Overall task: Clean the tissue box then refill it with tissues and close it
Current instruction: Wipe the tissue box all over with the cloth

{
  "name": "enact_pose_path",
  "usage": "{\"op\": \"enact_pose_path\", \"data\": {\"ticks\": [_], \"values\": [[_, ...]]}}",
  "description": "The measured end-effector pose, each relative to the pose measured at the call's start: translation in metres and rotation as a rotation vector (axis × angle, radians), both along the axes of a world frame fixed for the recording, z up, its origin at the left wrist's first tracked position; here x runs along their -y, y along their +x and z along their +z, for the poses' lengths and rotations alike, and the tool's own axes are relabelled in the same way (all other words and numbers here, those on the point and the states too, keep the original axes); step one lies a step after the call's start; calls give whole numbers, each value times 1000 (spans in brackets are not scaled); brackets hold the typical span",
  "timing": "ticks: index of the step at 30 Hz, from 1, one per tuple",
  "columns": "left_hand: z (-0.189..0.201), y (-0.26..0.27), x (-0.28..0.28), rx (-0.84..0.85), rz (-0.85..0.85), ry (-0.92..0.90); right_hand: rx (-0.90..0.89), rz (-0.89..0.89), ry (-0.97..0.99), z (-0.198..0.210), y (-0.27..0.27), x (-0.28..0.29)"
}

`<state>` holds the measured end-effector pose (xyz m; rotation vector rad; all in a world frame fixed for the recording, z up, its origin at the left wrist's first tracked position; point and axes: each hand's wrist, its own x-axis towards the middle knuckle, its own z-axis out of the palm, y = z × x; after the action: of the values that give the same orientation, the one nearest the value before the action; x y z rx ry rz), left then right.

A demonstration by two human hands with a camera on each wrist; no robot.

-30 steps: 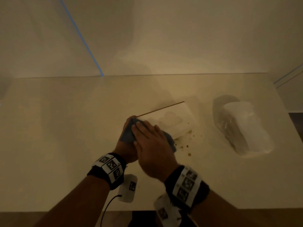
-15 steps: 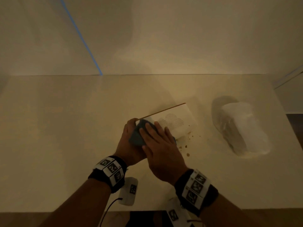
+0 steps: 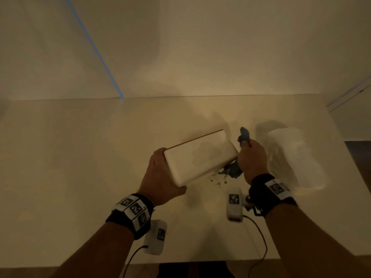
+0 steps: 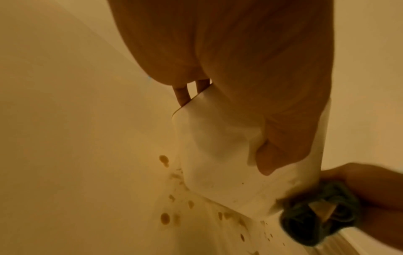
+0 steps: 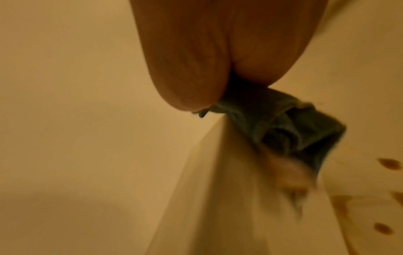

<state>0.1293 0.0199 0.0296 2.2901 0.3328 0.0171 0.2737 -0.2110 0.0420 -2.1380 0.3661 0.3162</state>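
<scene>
**Box held tilted, cloth at its right end**

White box (image 3: 200, 159), long and rounded at the corners, lifted at the left and tilted over the middle of the tabletop (image 3: 70, 167). Dotted cloud pattern punched into the broad face turned toward the camera; thin tan strip along the far top edge. Smooth and pale in the left wrist view (image 4: 218, 155), with a few faint specks near the low corner. Lid state not readable.

Gripped at the left end by the left hand (image 3: 160, 183), thumb across the near face and fingers (image 4: 182, 95) curled round the far side. At the right end, a dark blue-grey cloth (image 3: 233, 169) bunched in the closed right hand (image 3: 253, 159), pressed against the low right corner of the box; one tip of cloth poking up above the knuckles. Same crumpled cloth (image 5: 290, 131) seen squeezed in the fist from the right wrist, edge of the box just below it, blurred.

Brown spots (image 3: 217, 180) scattered on the tabletop just beneath and in front of that corner; larger and clearer as drops (image 4: 164, 218) from the left wrist.

To the right, near the right hand, a clear-wrapped pack (image 3: 295, 157) of white tissues lying flat.

Cream tabletop under dim, warm light, plain pale wall (image 3: 200, 47) behind, crossed by a slanted line of blue tape (image 3: 96, 49). Marker bands on both wrists, small white units with cables below them.
</scene>
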Motion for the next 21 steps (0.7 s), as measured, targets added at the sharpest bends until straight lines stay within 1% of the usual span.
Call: {"op": "enact_pose_path", "data": {"ticks": [1,2,3,4,6,7,8,9,11,12,14,15,18,21], "values": [[3,2,0,-15,2,-1,98,35,-20,7,-9,-5],[3,4,0,-34,7,-2,231,111,4,18,-23,-14],[3,6,1,-46,5,-4,345,247,18,28,-42,-28],[1,6,0,-54,0,-1,412,434,10,36,-64,-47],[1,5,1,-55,-12,-11,377,813,-134,44,-98,-82],[2,6,3,-39,-19,-9,359,923,-216,47,-108,-96],[5,6,5,-33,-52,18,352,974,-286,43,-110,-104],[10,7,8,2,-75,48,368,977,-343,40,-108,-107],[7,7,7,51,-113,70,394,906,-416,31,-93,-102],[7,6,6,30,-80,50,369,855,-442,29,-82,-96],[5,1,7,-44,24,-18,258,759,-481,19,-57,-81],[4,0,8,-55,45,-35,218,708,-489,15,-44,-73],[4,0,7,-24,30,-32,137,565,-446,4,-14,-57],[10,9,4,-23,4,-1,110,459,-362,1,-3,-56]]}}
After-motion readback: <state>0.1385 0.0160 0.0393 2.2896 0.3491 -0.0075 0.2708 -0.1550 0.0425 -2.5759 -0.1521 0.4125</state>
